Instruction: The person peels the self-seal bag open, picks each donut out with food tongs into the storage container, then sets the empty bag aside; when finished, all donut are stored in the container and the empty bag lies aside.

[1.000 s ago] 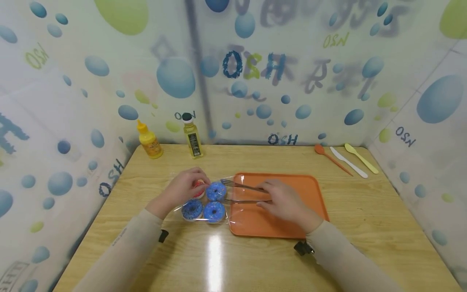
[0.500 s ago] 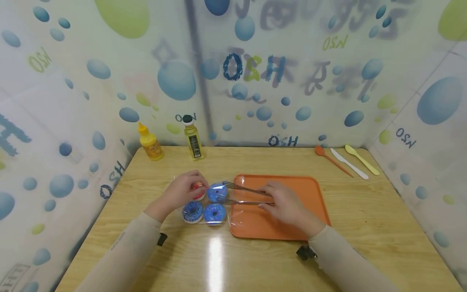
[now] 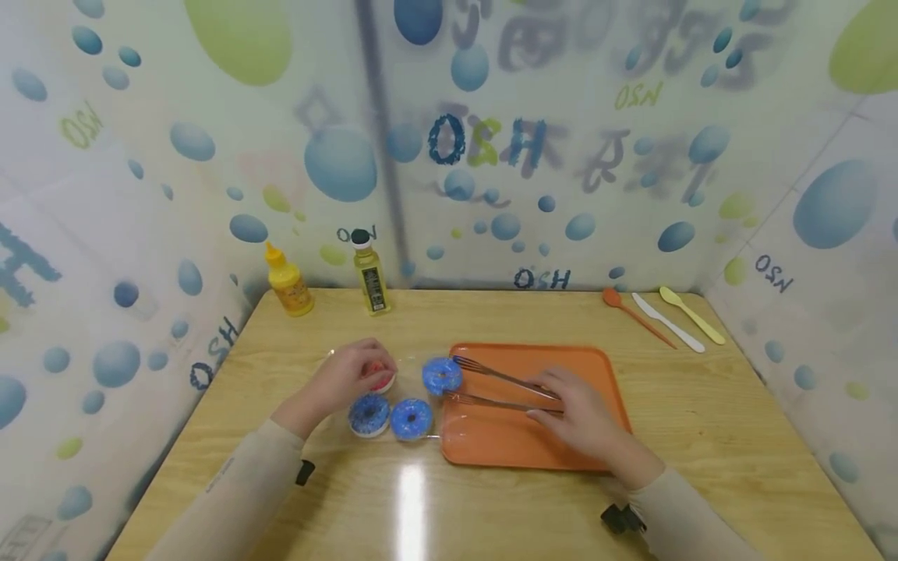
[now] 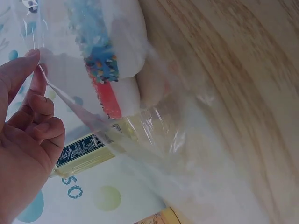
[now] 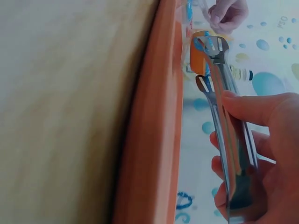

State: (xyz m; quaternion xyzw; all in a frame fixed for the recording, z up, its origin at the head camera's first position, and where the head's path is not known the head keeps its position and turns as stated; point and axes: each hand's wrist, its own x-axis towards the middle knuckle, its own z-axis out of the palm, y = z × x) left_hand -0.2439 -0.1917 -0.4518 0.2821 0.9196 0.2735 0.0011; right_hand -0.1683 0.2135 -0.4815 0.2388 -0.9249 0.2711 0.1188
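Note:
In the head view my left hand (image 3: pixel 344 380) is over a donut with red icing (image 3: pixel 381 379), partly hiding it. Its thumb and finger pinch the edge of a clear plastic bag (image 4: pixel 159 135), seen up close in the left wrist view. Metal tongs (image 3: pixel 505 377) are gripped in my right hand (image 3: pixel 588 425), which has thumb and fingers on opposite arms. Their slotted ends meet the right side of a light blue donut (image 3: pixel 431 371), at the orange tray's (image 3: pixel 463 458) left edge. A dark blue donut (image 3: pixel 361 411) and another blue donut (image 3: pixel 403 427) lie nearer me.
At the back left stand a yellow squeeze bottle (image 3: pixel 289 288) and an oil bottle (image 3: pixel 372 280) with a dark cap. An orange spoon (image 3: pixel 634 313), a white knife (image 3: pixel 666 321) and a yellow spoon (image 3: pixel 691 313) lie at the back right.
The right hand and tongs have moved right, and the light blue donut has shifted right with them, away from the other donuts. My left hand stays over the red donut.

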